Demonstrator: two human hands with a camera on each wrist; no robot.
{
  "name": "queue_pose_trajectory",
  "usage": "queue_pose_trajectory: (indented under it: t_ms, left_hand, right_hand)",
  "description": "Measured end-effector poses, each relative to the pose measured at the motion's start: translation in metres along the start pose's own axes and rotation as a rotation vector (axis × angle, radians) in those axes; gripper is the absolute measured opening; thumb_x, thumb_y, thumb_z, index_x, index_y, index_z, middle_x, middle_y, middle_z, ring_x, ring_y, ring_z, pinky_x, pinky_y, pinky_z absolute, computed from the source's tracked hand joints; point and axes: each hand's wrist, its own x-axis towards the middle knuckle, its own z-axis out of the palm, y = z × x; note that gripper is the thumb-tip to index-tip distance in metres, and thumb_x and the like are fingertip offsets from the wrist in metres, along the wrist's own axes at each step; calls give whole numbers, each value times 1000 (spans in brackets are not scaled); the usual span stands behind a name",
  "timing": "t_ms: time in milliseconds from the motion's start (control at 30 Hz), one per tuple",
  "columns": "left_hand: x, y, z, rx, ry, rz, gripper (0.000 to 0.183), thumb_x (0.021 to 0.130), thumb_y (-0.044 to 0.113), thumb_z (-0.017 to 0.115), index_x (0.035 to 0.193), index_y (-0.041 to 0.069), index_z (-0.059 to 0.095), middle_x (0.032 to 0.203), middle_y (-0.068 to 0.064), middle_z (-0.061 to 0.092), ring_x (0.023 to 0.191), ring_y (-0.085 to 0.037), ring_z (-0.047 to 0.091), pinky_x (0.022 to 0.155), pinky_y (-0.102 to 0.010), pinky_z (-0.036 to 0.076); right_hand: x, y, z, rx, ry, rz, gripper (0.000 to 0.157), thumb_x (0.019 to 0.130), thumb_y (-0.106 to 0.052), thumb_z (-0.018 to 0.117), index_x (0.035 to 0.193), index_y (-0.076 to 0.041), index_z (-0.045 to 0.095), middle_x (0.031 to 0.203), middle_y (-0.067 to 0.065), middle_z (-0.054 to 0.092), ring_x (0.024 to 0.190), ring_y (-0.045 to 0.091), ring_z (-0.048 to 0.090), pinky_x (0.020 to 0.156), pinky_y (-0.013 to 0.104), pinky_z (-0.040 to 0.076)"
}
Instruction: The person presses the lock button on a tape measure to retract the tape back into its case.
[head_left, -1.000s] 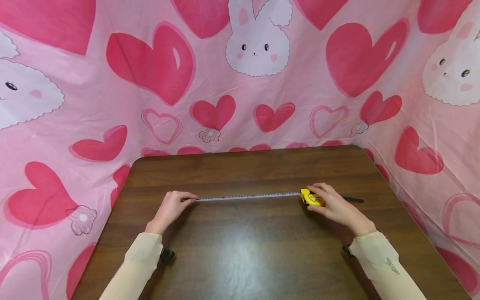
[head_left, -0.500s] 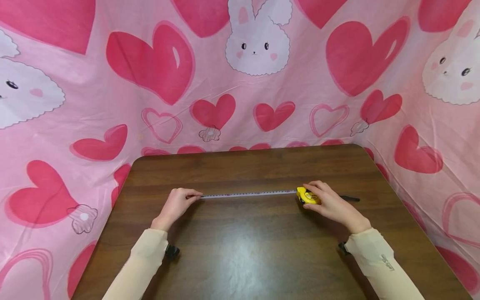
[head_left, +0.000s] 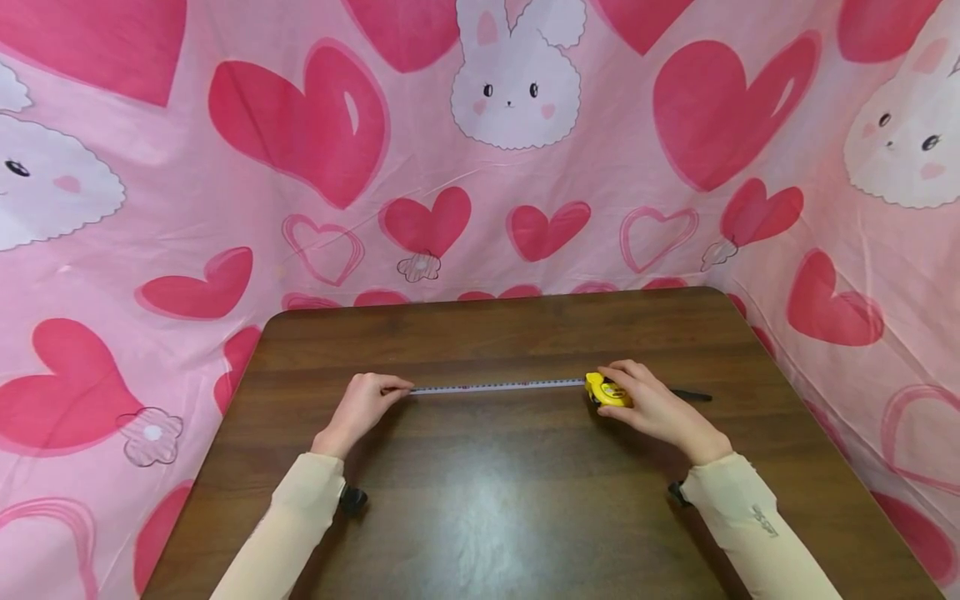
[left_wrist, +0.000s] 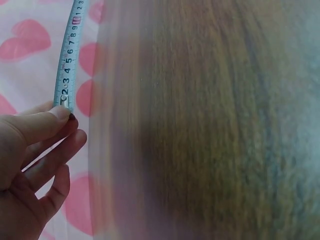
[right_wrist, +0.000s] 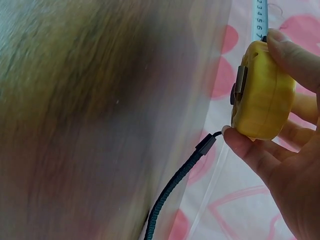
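A yellow tape measure (head_left: 606, 390) is in my right hand (head_left: 652, 404), fingers and thumb curled round its case. Its white blade (head_left: 498, 387), marked with numbers, runs out to the left in a straight line. My left hand (head_left: 367, 408) pinches the blade's end between thumb and fingers. In the left wrist view the thumb lies over the metal tip, and the numbers on the blade (left_wrist: 69, 55) count up away from it. A black wrist strap (right_wrist: 172, 185) hangs from the case in the right wrist view, where a metal clip (right_wrist: 240, 80) shows on its side.
Beneath both hands is a brown wood-grain table (head_left: 480, 500) with rounded far corners. A pink cloth (head_left: 420, 150) printed with hearts and rabbits surrounds its back and sides. Black wrist devices show under both cream sleeves (head_left: 738, 500).
Both hands have come closer together, the left moving right and the right moving left. The visible stretch of blade between them is shorter.
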Motion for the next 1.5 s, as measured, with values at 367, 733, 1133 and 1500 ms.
queue_pose_trajectory:
  t_ms: [367,733,1133,1500]
  left_hand:
    - [3,4,5,23,7,17,19,92,8,79,110,11,84,107,-7,80,100,-24,76,90,-47,60]
    - [6,9,10,9,-5,13,20,92,9,80,111,11,83,108,-7,80,100,-25,76,92,-46,60]
    - [11,17,16,-3,-27,23,20,93,9,79,112,10,83,108,-7,80,98,-23,76,91,-45,60]
    - [13,23,22,-17,-23,24,21,92,8,79,112,10,83,109,-7,80,100,-24,76,92,-45,60]
  right_hand:
    - [4,-8,2,6,-24,19,69,92,-30,82,148,0,54,141,21,53,122,36,54,105,59,50]
    - [8,-13,5,5,-32,11,69,92,-31,82,147,-1,55,140,20,54,121,34,55,105,57,51]
    - [12,-17,9,8,-33,-14,69,91,-32,82,147,0,55,140,19,55,120,32,56,105,56,51]
    - [14,-21,13,13,-41,-19,70,91,-34,83,147,-1,55,139,18,55,119,31,56,105,55,52]
